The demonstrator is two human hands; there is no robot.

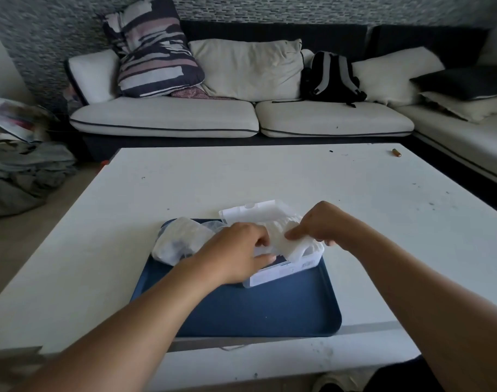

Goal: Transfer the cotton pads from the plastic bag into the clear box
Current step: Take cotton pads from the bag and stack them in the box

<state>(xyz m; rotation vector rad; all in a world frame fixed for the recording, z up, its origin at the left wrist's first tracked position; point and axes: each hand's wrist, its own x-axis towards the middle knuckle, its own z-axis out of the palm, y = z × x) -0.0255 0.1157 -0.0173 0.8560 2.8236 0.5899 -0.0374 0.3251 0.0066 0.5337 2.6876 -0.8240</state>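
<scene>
A clear box (287, 268) with its lid (253, 212) tipped open toward the far side stands on a dark blue tray (258, 309). A crumpled plastic bag (179, 240) lies on the tray's left rear corner. Both hands hold a stack of white cotton pads (289, 244) over the box's opening. My left hand (239, 253) grips the stack's left end, thumb against the box's front. My right hand (323, 224) pinches the right end from above. What lies inside the box is hidden by the hands and pads.
The tray sits near the front of a white low table (241, 179). A small battery (396, 152) lies at the table's far right. A sofa with cushions and a black backpack (331, 76) stands behind. Clothes are piled on the floor at left.
</scene>
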